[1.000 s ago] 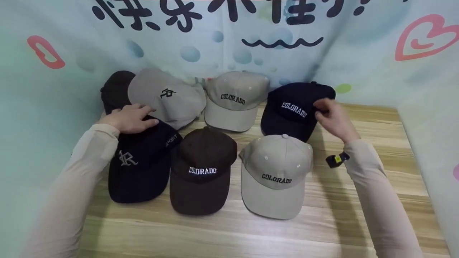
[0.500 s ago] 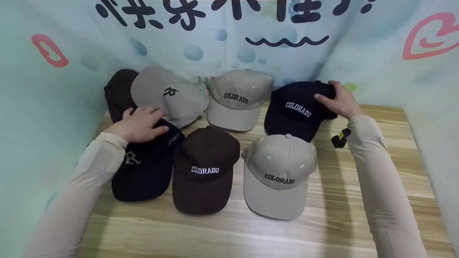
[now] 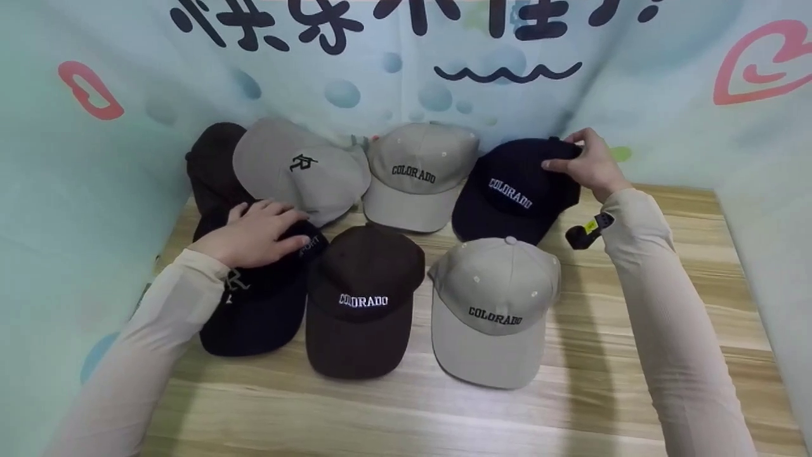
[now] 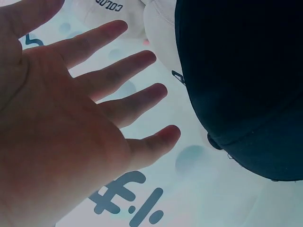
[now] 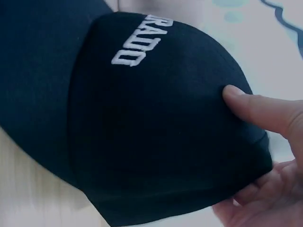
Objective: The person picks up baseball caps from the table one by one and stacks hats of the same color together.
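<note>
My right hand [image 3: 593, 164] grips the back of a navy baseball cap [image 3: 507, 190] lettered COLORADO, at the back right of the table. In the right wrist view the thumb [image 5: 251, 106] presses on the crown, and the other fingers curl under the cap's rear edge. Over a second navy cap [image 3: 254, 324] with an R emblem, at the front left, is my left hand [image 3: 254, 235], hiding part of its crown. The left wrist view shows that hand with fingers [image 4: 128, 101] spread, apart from the dark cap beside it.
A beige COLORADO cap [image 3: 419, 158] adjoins the held cap. In front lie a brown COLORADO cap [image 3: 361, 336] and another beige one [image 3: 491, 285]. At the back left, a grey R cap [image 3: 298, 178] overlaps a dark brown cap [image 3: 212, 158]. Fabric backdrop [image 3: 406, 82] encloses the table.
My right hand has taken hold of the navy COLORADO cap and shifted it slightly left and back. The back beige cap has moved slightly left. My left hand has drifted right and toward the front.
</note>
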Available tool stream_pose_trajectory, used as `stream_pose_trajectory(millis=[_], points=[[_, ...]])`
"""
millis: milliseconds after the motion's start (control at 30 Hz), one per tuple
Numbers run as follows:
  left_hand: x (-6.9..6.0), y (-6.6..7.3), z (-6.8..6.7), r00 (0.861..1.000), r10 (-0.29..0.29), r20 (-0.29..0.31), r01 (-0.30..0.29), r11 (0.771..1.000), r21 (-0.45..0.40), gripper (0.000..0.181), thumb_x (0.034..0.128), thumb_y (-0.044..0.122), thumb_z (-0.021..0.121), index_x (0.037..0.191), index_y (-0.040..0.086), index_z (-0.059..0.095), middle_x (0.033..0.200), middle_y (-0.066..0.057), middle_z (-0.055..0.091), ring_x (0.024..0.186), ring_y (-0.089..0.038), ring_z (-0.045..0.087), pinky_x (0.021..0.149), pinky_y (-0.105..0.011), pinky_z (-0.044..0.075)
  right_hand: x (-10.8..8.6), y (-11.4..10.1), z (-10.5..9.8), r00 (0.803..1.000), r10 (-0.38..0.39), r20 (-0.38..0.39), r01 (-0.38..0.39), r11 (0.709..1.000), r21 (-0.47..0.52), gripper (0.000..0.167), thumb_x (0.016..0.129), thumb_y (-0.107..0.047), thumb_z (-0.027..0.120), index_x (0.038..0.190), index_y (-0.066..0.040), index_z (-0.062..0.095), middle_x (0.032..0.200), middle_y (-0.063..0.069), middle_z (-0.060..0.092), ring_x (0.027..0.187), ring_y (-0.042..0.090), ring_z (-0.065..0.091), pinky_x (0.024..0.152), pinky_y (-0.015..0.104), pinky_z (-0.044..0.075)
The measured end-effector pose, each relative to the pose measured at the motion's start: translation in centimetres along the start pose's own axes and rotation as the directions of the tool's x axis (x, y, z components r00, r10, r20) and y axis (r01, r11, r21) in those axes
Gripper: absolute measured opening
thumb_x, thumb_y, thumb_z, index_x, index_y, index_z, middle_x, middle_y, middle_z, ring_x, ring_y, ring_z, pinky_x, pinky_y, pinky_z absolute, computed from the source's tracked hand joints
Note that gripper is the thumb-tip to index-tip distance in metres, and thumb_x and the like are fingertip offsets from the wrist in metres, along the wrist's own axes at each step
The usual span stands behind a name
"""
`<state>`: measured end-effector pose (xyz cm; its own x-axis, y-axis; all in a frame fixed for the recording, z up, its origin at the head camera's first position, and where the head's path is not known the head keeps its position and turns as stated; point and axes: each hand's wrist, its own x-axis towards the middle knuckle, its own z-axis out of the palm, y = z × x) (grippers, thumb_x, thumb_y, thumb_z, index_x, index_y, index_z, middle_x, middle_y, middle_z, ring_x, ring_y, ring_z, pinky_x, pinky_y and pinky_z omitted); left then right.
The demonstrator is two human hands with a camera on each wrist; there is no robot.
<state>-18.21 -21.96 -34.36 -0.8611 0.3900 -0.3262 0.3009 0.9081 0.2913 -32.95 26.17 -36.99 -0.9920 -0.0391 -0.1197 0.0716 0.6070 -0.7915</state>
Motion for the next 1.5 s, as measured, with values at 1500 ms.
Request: stream_pose_trajectory(millis=[1500], points=[[-8.8,-6.5,1.8,0.934,-0.191,-0.303,0.17,0.981,-0.094,0.048,0.0989,0.028,0.055,0.127,-0.011,0.048,0.127,-0.036,0.045,0.114,-0.055,0.041,0.085,-0.069,0.033,-8.6,-16.3,7.5,0.501,-0.849,-0.165,0.861,0.508,-0.001,0.038,0.09,-0.005,0.067,0.127,-0.003,0.056,0.076,0.003,0.065,0.072,0.011,0.058,0.073,0.028,0.042]])
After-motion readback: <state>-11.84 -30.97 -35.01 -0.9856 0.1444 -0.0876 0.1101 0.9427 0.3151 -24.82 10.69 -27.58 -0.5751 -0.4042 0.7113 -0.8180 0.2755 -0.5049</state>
